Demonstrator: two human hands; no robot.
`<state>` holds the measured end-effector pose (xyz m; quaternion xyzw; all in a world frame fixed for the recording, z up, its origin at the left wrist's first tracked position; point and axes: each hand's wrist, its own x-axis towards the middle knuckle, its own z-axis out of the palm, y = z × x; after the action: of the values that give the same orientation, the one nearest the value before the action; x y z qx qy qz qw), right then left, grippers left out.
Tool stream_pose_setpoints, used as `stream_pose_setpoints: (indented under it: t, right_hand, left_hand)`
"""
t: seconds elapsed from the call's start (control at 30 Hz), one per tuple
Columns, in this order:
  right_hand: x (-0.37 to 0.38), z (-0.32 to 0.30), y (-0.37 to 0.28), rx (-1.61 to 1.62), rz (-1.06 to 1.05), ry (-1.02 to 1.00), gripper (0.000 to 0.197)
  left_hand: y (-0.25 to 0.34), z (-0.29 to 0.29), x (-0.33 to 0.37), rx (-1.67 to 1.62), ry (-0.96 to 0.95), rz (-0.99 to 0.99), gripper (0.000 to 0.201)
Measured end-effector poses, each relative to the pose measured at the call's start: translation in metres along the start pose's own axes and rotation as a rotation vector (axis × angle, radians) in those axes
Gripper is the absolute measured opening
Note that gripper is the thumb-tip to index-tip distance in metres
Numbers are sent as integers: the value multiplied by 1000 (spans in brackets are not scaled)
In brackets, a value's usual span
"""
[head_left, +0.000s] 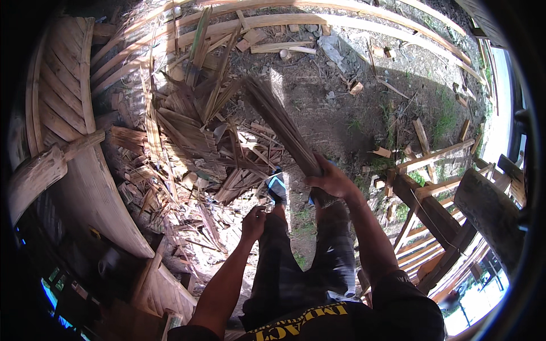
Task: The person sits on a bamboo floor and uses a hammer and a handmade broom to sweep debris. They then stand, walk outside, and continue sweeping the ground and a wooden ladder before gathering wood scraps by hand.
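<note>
My right hand (333,181) is closed around one end of a long, ribbed brown piece of wood (284,128), which looks like split strips lying together. It slants up and away to the left, above the ground. Lower and nearer, my left hand (253,223) hangs in front of my leg with its fingers curled; whatever it may hold is hidden. Beyond the left hand lies a heap of split boards and dried, ribbed strips (190,136). Between the hand and that heap, my dark blue-trimmed shoe (277,187) stands on the ground.
Splinters and wood chips (193,221) cover the ground at left. A tall slatted wooden panel (60,74) borders that side. Long curved-looking poles (318,21) cross the far side. At right stand timber frames (438,153) and a thick dark beam (486,207). Dirt (335,122) lies ahead.
</note>
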<state>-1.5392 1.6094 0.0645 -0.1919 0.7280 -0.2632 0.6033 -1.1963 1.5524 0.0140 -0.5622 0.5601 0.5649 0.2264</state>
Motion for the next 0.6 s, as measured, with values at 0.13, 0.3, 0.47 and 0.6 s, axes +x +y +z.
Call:
stream_pose_setpoints:
  t: [0.13,0.3,0.47,0.6]
  right_hand:
    - [50,-114,25,124,110,447,78]
    - [202,-163,-11,406,344,476,72]
    - [245,-65,-79,-175,-12,-208,102]
    - [182,-120,-103,-202,-20,-270,104]
  left_hand:
    - [2,-19,27,-100,63,55,32]
    - [2,-47,72,-100,166,-44,29]
    - [71,-53,108,-84,176,-143,29]
    - [177,-45,128,-190,138,-27,31]
